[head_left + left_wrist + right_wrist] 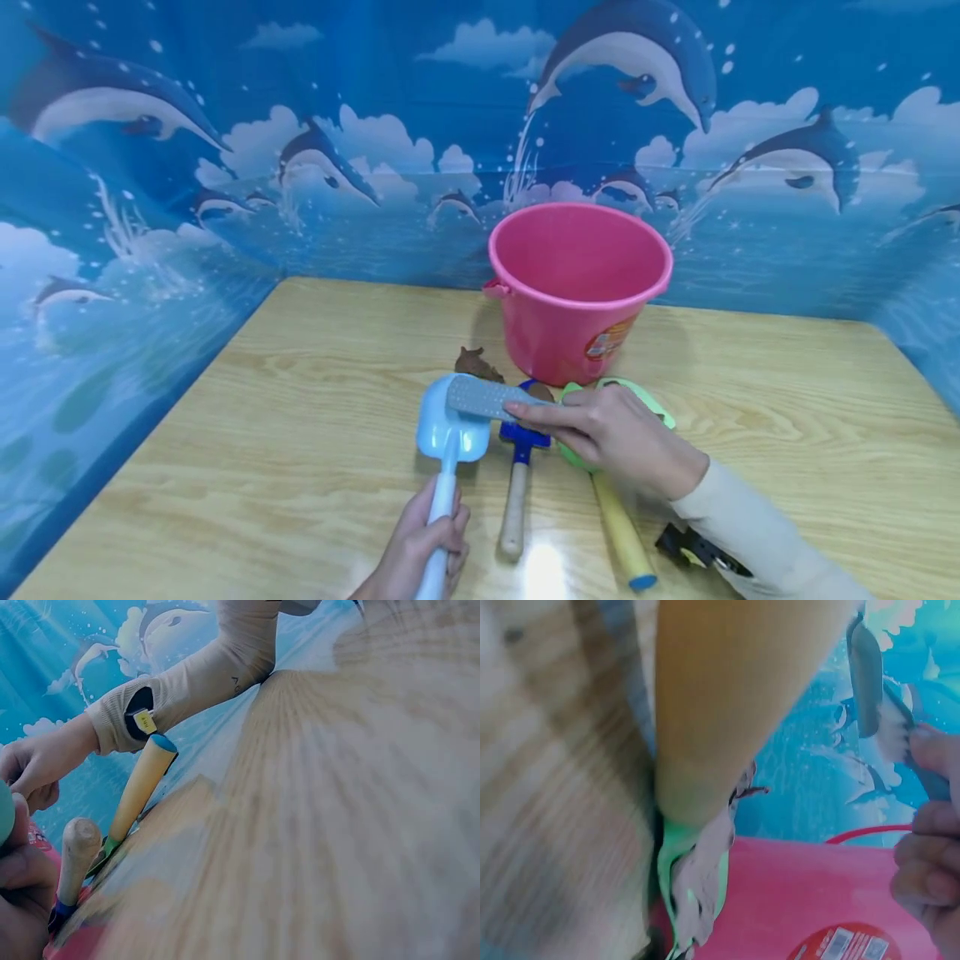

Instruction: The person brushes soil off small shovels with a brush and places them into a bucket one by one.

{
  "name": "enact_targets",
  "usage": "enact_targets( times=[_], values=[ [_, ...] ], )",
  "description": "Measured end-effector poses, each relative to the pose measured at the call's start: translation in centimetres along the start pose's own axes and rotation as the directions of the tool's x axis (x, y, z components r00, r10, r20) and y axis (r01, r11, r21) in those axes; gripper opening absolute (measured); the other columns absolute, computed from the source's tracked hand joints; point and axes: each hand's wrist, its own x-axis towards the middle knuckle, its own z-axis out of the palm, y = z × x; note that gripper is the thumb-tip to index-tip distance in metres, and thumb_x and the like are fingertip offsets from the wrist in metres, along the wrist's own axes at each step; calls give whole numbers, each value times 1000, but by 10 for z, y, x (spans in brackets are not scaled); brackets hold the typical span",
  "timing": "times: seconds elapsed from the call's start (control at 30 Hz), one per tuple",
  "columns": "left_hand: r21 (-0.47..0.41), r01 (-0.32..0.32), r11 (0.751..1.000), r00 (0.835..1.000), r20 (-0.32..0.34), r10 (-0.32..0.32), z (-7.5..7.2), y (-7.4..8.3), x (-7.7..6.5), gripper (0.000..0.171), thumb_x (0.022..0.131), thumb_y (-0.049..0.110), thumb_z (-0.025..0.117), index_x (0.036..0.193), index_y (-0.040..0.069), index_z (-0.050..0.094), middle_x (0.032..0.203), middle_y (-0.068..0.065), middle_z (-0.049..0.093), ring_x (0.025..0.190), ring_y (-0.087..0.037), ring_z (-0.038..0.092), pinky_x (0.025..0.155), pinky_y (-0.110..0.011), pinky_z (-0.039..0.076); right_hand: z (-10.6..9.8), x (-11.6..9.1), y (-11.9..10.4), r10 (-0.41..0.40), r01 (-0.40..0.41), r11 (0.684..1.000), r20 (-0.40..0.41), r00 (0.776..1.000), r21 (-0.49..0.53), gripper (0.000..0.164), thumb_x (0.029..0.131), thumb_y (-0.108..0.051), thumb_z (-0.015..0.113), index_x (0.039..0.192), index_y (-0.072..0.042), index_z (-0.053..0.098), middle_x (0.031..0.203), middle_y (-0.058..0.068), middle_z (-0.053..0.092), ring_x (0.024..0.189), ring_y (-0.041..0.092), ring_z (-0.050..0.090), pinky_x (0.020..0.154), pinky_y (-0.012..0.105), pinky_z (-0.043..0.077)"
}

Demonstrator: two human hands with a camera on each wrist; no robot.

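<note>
My left hand [423,537] grips the handle of a light blue toy shovel [450,425], its scoop raised in front of me. In my right hand [622,437] is a grey-blue brush [480,397], held by its handle with the head over the scoop. Pale bristles [892,731] show in the right wrist view, close against the shovel; whether they touch is unclear. Below the brush lies a dark blue tool with a wooden handle [514,517]. Under my right hand is a green tool with a yellow handle [622,533], dry leaves [701,889] on its head.
A pink bucket [562,333] stands upright at the back of the wooden table [322,400]. A brown dry leaf [476,364] lies left of its base. Dolphin-printed blue sheeting [375,125] walls the back and sides.
</note>
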Motion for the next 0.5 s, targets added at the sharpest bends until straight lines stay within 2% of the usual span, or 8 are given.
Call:
enact_targets(
  times=[0.17, 0.27, 0.37, 0.5],
  values=[
    [6, 7, 1000, 1000, -9, -7, 1, -1, 0, 22, 77, -7, 40, 90, 9, 32, 69, 6, 40, 48, -4, 40, 41, -17, 33, -1, -1, 6, 15, -21, 997, -90, 996, -71, 55, 82, 0, 66, 132, -23, 61, 59, -14, 40, 50, -4, 32, 44, 10, 31],
    [7, 25, 1000, 1000, -19, -24, 1, -1, -1, 22, 77, -6, 40, 90, 8, 32, 69, 6, 40, 48, -4, 39, 41, -17, 33, -2, -1, 4, 8, -15, 998, -116, 993, -63, 55, 82, 1, 66, 132, -21, 60, 60, -13, 44, 50, -4, 35, 46, 10, 33],
    [12, 24, 1000, 1000, -19, -24, 1, -2, 0, 21, 77, -6, 41, 89, 8, 31, 67, 6, 40, 47, -4, 39, 40, -17, 32, -3, 0, -3, -33, 33, 999, -99, 995, 2, 49, 88, -5, 66, 133, -22, 60, 62, -14, 46, 52, -4, 37, 47, 9, 33],
    [-1, 12, 1000, 1000, -7, -12, 0, -3, 2, 21, 76, -6, 39, 89, 9, 31, 67, 6, 40, 47, -4, 39, 39, -17, 31, -1, 0, -14, -111, 112, 992, -16, 994, 62, 39, 94, -18, 62, 132, -27, 60, 61, -15, 42, 53, -4, 32, 48, 6, 27]
  ],
)
